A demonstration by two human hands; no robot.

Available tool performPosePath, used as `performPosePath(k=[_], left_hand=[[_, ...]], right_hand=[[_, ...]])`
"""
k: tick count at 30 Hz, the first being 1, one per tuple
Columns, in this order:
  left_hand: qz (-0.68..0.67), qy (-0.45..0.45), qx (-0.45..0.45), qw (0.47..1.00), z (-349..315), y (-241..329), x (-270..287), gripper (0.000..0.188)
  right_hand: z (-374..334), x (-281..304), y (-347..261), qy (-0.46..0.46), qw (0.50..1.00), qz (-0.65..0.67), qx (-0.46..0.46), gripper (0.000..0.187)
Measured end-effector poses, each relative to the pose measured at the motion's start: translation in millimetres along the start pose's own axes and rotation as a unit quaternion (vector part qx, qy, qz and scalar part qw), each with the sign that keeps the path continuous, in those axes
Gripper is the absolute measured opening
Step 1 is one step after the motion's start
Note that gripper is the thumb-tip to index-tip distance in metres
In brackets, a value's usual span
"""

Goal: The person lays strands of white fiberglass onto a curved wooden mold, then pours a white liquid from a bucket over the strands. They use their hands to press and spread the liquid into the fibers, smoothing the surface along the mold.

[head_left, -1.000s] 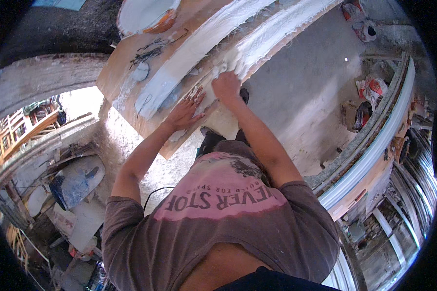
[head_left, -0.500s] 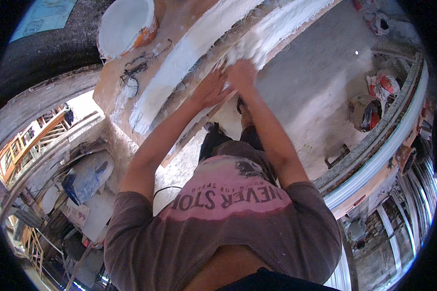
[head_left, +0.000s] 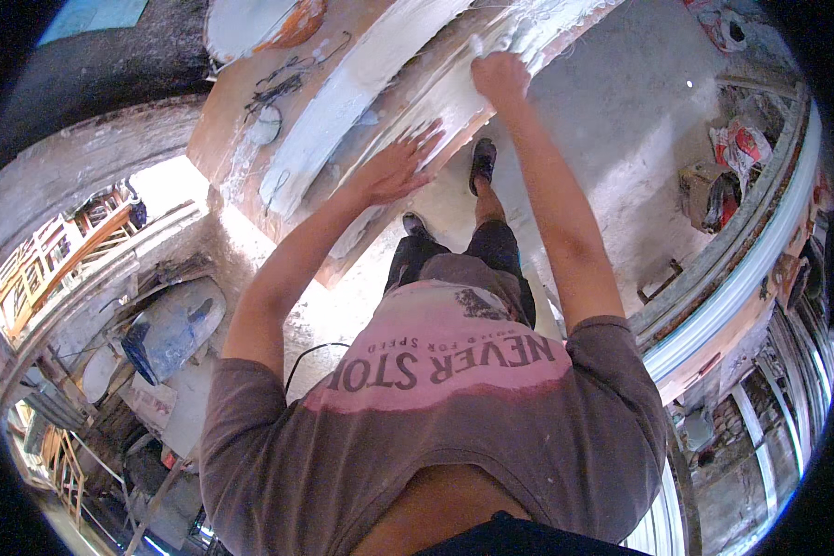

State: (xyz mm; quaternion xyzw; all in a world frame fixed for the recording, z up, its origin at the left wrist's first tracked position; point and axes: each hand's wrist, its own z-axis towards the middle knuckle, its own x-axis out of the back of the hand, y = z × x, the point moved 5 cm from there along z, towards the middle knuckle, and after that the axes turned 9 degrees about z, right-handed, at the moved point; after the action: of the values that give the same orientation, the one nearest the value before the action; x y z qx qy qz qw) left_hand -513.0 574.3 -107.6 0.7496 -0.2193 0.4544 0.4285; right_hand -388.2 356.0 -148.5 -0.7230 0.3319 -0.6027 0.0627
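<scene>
A long strip coated in wet white paste (head_left: 449, 97), with stray fibres along its edge, runs diagonally over a brown board (head_left: 236, 116). My left hand (head_left: 398, 169) lies over the near part of this strip, fingers spread and holding nothing. Farther up, my right hand (head_left: 502, 79) is closed in a fist at the strip's right edge. White matter shows beside its fingers, but what it grips is hidden. To the left, a second, smoother white strip (head_left: 343, 102) lies alongside the first.
A round tub (head_left: 241, 26) with white contents and an orange-stained side stands on the board, near dark tangled strands (head_left: 283, 85) and a small white lump (head_left: 266, 125). Pale floor (head_left: 602, 139) lies to the right. Bags (head_left: 739, 153) sit by a curved ledge (head_left: 723, 264).
My hands have moved apart: the right slid up and away along the strip, while the left stayed near the closer end, its fingers spread. The view has shifted slightly.
</scene>
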Motion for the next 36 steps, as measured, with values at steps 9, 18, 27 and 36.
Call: performPosePath(k=[9,18,27,36], left_hand=[[0.023,-0.017,0.057,0.998,-173,27,-38,0.070],[0.072,0.032,0.139,0.987,-285,23,-67,0.062],[-0.052,0.232,0.256,0.937,-330,3,-66,0.053],[0.027,0.216,0.164,0.962,-290,8,-68,0.052]], right_hand=[[-232,-105,-82,-0.206,0.969,-0.082,0.109,0.071],[-372,-130,-126,-0.069,0.899,-0.046,0.431,0.069],[-383,-156,-130,-0.069,0.878,-0.033,0.472,0.054],[-368,-147,-117,-0.116,0.945,0.006,0.306,0.045]])
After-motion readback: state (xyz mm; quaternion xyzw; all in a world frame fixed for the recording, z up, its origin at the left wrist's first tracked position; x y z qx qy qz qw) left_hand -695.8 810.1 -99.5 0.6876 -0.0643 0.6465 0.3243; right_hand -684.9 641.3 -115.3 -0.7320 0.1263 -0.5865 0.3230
